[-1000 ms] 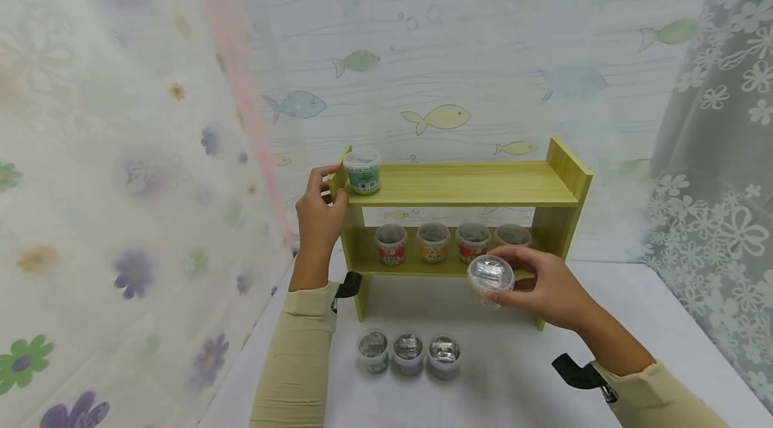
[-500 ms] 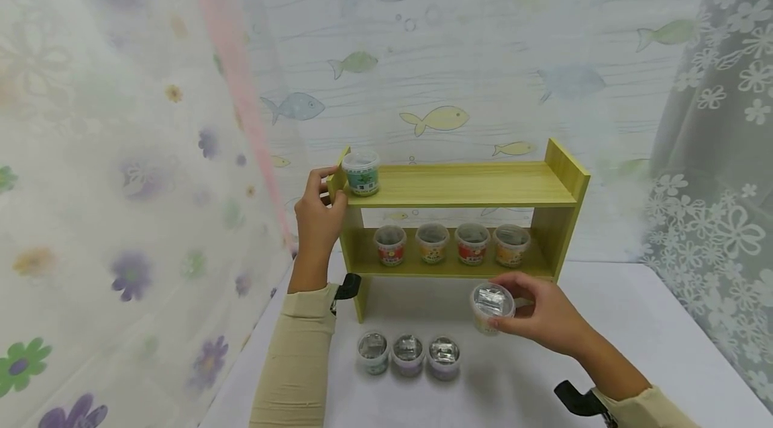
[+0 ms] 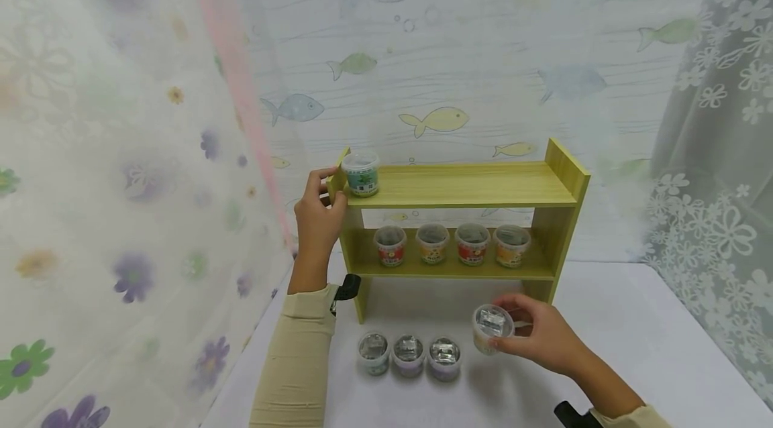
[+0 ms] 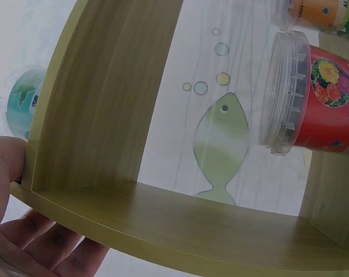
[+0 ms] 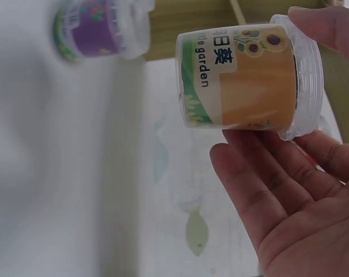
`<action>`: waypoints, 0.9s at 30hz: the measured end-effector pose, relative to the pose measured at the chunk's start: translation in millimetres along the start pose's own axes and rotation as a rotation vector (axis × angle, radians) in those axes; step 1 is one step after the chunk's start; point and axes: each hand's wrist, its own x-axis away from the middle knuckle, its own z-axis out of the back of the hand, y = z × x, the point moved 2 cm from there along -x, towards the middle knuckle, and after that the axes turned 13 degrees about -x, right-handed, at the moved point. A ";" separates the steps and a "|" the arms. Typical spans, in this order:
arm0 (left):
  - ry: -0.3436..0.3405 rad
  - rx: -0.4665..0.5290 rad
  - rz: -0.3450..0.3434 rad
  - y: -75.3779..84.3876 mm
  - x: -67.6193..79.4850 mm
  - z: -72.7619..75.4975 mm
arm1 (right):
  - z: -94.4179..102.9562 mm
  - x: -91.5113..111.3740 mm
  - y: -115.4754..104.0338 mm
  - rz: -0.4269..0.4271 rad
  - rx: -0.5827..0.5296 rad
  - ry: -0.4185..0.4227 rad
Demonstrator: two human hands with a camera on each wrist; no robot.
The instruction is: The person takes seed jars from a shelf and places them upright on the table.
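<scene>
Before a fish-print curtain [image 3: 483, 45], a white table [image 3: 610, 321] bears a yellow-green two-tier shelf [image 3: 471, 185]. Left hand [image 3: 318, 215] grips the shelf's left end, beside a green-labelled cup [image 3: 361, 178] on the upper tier. Right hand [image 3: 539, 335] holds an orange-labelled cup [image 5: 252, 81], sunflowers on its label, pinched between thumb and fingers; cup raised just off the table, in front of the shelf. Left of it, three silvery-topped cups [image 3: 408, 355] stand in a row. Four cups [image 3: 432, 245] line the lower tier, red and orange labels alternating.

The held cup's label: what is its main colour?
Orange is the label's main colour, clearest in the right wrist view.
</scene>
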 end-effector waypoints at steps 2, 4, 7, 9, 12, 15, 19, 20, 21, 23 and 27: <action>-0.001 0.003 -0.002 -0.1 0.0 0.1 | -1.5 0.6 4.8 -0.007 0.006 -0.006; -0.001 0.003 -0.003 -0.4 -0.2 -0.2 | -3.1 1.1 10.4 -0.024 0.009 -0.006; -0.001 0.004 -0.002 -1.0 -0.5 -0.8 | -5.4 2.2 19.8 -0.045 0.005 -0.012; -0.001 0.002 0.000 -1.1 -0.6 -1.1 | -6.7 2.9 26.0 -0.058 0.001 -0.013; -0.002 0.001 0.001 -0.7 -0.5 -0.8 | -8.7 4.0 34.4 -0.072 0.002 -0.011; -0.005 0.001 0.003 -0.1 -0.3 -0.1 | -10.9 5.6 41.4 -0.086 0.008 -0.007; -0.006 0.000 0.003 -0.2 -0.3 0.0 | -14.2 7.9 49.4 -0.098 0.008 -0.002; -0.005 -0.001 0.003 -0.5 -0.5 -0.3 | -15.0 8.4 51.0 -0.099 0.008 -0.001; -0.006 0.000 0.003 -0.7 -0.5 -0.4 | -15.8 8.9 52.4 -0.099 0.005 -0.001; -0.005 0.000 0.003 -1.1 -0.5 -0.8 | -17.8 9.8 55.8 -0.102 -0.001 -0.001; -0.004 0.000 0.005 -1.6 -0.3 -1.2 | -22.2 10.9 64.2 -0.109 -0.002 -0.004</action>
